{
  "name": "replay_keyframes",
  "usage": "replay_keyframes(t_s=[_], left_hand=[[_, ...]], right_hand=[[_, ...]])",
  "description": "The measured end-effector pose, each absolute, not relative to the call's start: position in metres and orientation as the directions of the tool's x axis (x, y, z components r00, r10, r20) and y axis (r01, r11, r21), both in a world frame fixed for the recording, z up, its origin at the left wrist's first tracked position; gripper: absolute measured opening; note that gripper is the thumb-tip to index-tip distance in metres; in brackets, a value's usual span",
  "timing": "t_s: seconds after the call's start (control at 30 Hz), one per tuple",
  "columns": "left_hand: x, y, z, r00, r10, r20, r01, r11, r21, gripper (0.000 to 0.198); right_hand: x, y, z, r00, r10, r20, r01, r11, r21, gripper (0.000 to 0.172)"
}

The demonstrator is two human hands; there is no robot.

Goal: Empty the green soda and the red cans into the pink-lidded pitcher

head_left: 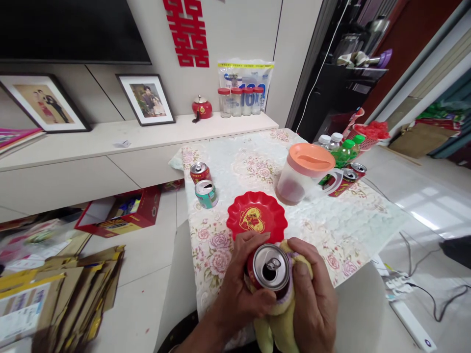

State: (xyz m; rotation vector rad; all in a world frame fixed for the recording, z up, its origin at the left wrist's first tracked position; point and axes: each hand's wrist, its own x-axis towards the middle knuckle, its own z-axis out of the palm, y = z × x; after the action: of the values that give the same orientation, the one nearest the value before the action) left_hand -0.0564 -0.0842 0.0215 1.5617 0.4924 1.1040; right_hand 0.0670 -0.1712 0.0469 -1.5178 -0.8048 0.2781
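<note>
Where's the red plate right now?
In the head view, the red plate sits mid-table, just beyond the opened can, and front-left of the orange-lidded pitcher.

- The opened can (270, 269) was red with a silver top.
- The cloth (277, 326) was pale yellow.
- The plate (256, 215) was red with a gold heart.
- The table (353, 230) cover bore pink roses on white.
- The jug (305, 171) lid was orange.

Home living room: wall TV (69, 29), framed photos (147, 99), low cabinet (110, 139), floral-cloth table (331, 230).

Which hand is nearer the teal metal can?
Left. The left hand, gripping an opened red metal can, is below-right of the teal metal can; the right hand, on a yellow cloth, lies farther right.
</note>
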Motion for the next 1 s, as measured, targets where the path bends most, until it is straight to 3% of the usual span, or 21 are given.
replay_keyframes(t_s=[0.1, 0.17, 0.33, 0.4, 0.5, 0.73, 0.87, 1.0], left_hand=[[-0.058, -0.083, 0.022, 0.556, 0.756, 0.345, -0.270, -0.228, 0.935, 0.077], [-0.059, -0.081, 0.022, 0.604, 0.729, 0.322, -0.282, -0.183, 0.942, 0.082], [-0.062, -0.079, 0.021, 0.615, 0.701, 0.361, -0.285, -0.229, 0.931, 0.088], [-0.064, -0.079, 0.020, 0.589, 0.718, 0.370, -0.253, -0.271, 0.929, 0.089], [-0.066, -0.081, 0.018, 0.526, 0.766, 0.369, -0.257, -0.270, 0.928, 0.086], [-0.061, -0.081, 0.018, 0.497, 0.818, 0.290, -0.295, -0.155, 0.943, 0.053], [-0.059, -0.082, 0.022, 0.577, 0.793, 0.196, -0.280, -0.033, 0.959, 0.056], [-0.059, -0.086, 0.027, 0.608, 0.791, 0.065, -0.191, 0.066, 0.979, 0.063]], right_hand=[[0.076, -0.167, 0.066, 0.667, 0.643, 0.376, 0.377, 0.144, -0.915, 0.027], [0.083, -0.161, 0.075, 0.618, 0.703, 0.352, 0.334, 0.170, -0.927, 0.026], [0.094, -0.146, 0.072, 0.458, 0.886, -0.069, -0.148, 0.000, -0.989, 0.036], [0.094, -0.143, 0.063, 0.427, 0.892, -0.149, -0.226, -0.054, -0.973, 0.043], [0.088, -0.142, 0.049, 0.479, 0.867, -0.141, -0.196, -0.051, -0.979, 0.047], [0.071, -0.160, 0.032, 0.657, 0.753, -0.048, -0.053, -0.018, -0.998, 0.045], [0.067, -0.163, 0.032, 0.765, 0.636, 0.107, 0.131, 0.009, -0.991, 0.040], [0.069, -0.158, 0.031, 0.741, 0.602, 0.297, 0.314, 0.080, -0.946, 0.030]])
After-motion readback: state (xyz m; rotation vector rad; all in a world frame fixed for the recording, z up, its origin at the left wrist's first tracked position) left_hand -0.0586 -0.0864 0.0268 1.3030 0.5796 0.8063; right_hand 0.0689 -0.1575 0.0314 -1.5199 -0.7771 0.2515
